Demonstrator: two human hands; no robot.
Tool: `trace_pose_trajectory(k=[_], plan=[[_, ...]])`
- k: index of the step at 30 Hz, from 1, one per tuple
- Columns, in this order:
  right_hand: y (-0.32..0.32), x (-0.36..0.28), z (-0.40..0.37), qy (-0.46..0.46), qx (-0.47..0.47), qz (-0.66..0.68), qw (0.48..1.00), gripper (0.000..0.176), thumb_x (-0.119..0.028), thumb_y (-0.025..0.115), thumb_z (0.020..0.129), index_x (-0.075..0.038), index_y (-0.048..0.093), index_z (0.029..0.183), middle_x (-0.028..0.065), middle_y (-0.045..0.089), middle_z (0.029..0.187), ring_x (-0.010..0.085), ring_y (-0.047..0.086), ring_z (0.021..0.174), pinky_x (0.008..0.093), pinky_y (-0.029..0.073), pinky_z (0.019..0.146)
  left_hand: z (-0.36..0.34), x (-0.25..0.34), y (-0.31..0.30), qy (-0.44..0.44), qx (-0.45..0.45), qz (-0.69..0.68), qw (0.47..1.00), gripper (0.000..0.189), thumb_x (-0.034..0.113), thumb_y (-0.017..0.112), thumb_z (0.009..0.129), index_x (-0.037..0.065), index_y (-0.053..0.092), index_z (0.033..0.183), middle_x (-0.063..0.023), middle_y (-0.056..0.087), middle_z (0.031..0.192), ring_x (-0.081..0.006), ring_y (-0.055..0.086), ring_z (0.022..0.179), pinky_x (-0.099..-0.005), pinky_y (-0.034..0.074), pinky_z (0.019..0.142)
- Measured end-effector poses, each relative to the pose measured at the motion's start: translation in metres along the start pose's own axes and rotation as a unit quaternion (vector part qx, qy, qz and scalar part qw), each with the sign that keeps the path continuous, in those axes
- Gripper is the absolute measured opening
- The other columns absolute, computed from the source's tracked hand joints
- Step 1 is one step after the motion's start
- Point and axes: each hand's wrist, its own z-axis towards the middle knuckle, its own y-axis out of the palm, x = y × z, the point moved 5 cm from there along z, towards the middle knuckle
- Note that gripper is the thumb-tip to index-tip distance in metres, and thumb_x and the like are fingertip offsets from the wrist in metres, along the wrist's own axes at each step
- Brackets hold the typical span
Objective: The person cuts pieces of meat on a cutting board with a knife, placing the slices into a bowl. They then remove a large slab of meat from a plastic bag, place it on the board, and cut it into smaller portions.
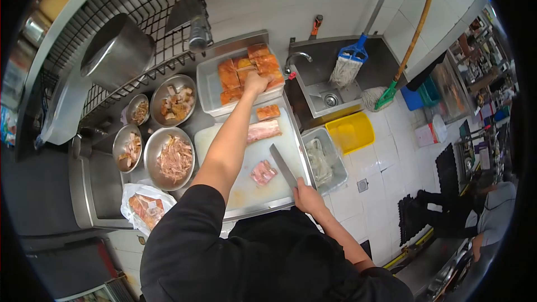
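Note:
My left hand (257, 83) reaches across to a white plastic tub (208, 90). Its fingers are curled on the roast pork belly (229, 74), brown-skinned slabs lying in the tub. My right hand (306, 197) grips a cleaver-like knife (283, 166) by its handle, blade angled over the right side of a white cutting board (246, 187). On the board lie cut pork pieces (263, 173), a longer pale strip of pork (264, 131) and a small browned piece (268, 112) near the tub.
Metal bowls of cut meat (174, 159) stand left of the board, beside a plastic bag of meat (146, 207). A wire rack (162, 5) overhangs the left side. To the right are a sink (330, 100), mops (353, 56), a yellow basin (351, 133) and another person (495, 212).

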Motion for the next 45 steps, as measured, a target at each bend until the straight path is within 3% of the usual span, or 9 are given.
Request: trace_pose_trajectory(k=[7,9,12,15,19,32,34,37,45], plan=[[-0.002,0.005,0.002,-0.017,0.003,0.018,1.000,0.027,-0.022,0.049,0.100,0.000,0.042,0.115,0.0324,0.068,0.085,0.0521,0.067,0.081,0.0626,0.051,0.075,0.015,-0.007,0.010,0.019,0.083,0.098,0.992,0.048,0.038,0.081,0.083,-0.002,0.072,0.109,-0.0250,0.073,0.109,-0.0349,0.071,0.104,-0.0413,0.054,0.089],[0.001,0.007,0.004,-0.046,0.010,0.022,0.999,0.025,-0.020,0.050,0.100,-0.001,0.044,0.114,0.0311,0.068,0.082,0.0516,0.067,0.077,0.0620,0.052,0.072,0.000,-0.005,0.002,0.070,0.020,-0.059,0.996,0.044,0.036,0.076,0.089,-0.002,0.072,0.111,-0.0182,0.075,0.102,-0.0267,0.072,0.095,-0.0384,0.054,0.084],[-0.022,-0.009,-0.008,-0.057,0.002,-0.008,0.998,0.023,-0.019,0.051,0.099,-0.001,0.044,0.113,0.0308,0.067,0.079,0.0517,0.066,0.074,0.0620,0.051,0.069,-0.068,0.012,-0.026,0.177,0.176,-0.009,0.968,0.038,0.034,0.071,0.094,-0.001,0.072,0.109,-0.0144,0.075,0.094,-0.0208,0.070,0.087,-0.0370,0.055,0.079],[-0.031,-0.012,-0.009,-0.072,0.037,0.011,0.997,0.021,-0.018,0.051,0.099,-0.001,0.044,0.111,0.0306,0.067,0.078,0.0518,0.065,0.074,0.0625,0.050,0.069,-0.174,-0.017,-0.029,0.131,0.053,-0.023,0.990,0.032,0.028,0.067,0.094,0.000,0.071,0.107,-0.0127,0.074,0.082,-0.0274,0.071,0.076,-0.0382,0.055,0.073],[-0.029,0.004,0.003,-0.111,0.020,-0.007,0.994,0.019,-0.016,0.051,0.098,-0.002,0.044,0.109,0.0296,0.067,0.077,0.0520,0.065,0.073,0.0626,0.050,0.070,-0.295,-0.076,-0.002,0.195,-0.005,0.271,0.943,0.038,0.023,0.076,0.083,0.001,0.069,0.113,-0.0195,0.067,0.103,-0.0354,0.067,0.090,-0.0457,0.054,0.090],[-0.041,-0.015,0.006,-0.171,-0.031,-0.077,0.982,0.017,-0.014,0.049,0.097,0.000,0.044,0.105,0.0307,0.066,0.074,0.0522,0.065,0.073,0.0631,0.049,0.072,-0.341,-0.114,-0.080,-0.182,0.095,-0.181,0.962,0.032,0.007,0.076,0.081,-0.001,0.068,0.112,-0.0201,0.068,0.110,-0.0306,0.067,0.092,-0.0425,0.056,0.083],[-0.038,-0.016,0.002,-0.165,-0.034,-0.092,0.982,0.017,-0.013,0.048,0.096,0.000,0.044,0.107,0.0304,0.066,0.074,0.0516,0.066,0.073,0.0624,0.050,0.072,-0.344,-0.091,-0.086,0.011,0.265,0.411,0.872,0.035,0.014,0.075,0.083,0.000,0.067,0.113,-0.0190,0.066,0.116,-0.0328,0.063,0.106,-0.0459,0.049,0.094],[-0.038,-0.025,0.000,-0.144,-0.027,-0.123,0.982,0.019,-0.011,0.048,0.094,0.001,0.046,0.109,0.0296,0.067,0.076,0.0505,0.066,0.074,0.0610,0.051,0.072,-0.320,-0.104,-0.038,0.132,0.041,0.164,0.977,0.047,0.023,0.078,0.080,0.002,0.064,0.120,-0.0156,0.062,0.126,-0.0349,0.056,0.119,-0.0455,0.042,0.104],[-0.045,-0.085,-0.002,-0.080,-0.047,-0.182,0.979,0.020,-0.008,0.048,0.092,0.001,0.048,0.109,0.0286,0.071,0.091,0.0474,0.069,0.089,0.0563,0.053,0.081,-0.322,-0.088,0.009,0.217,-0.024,0.221,0.950,0.035,0.018,0.071,0.078,0.003,0.065,0.109,-0.0112,0.058,0.111,-0.0324,0.055,0.106,-0.0445,0.046,0.089]])
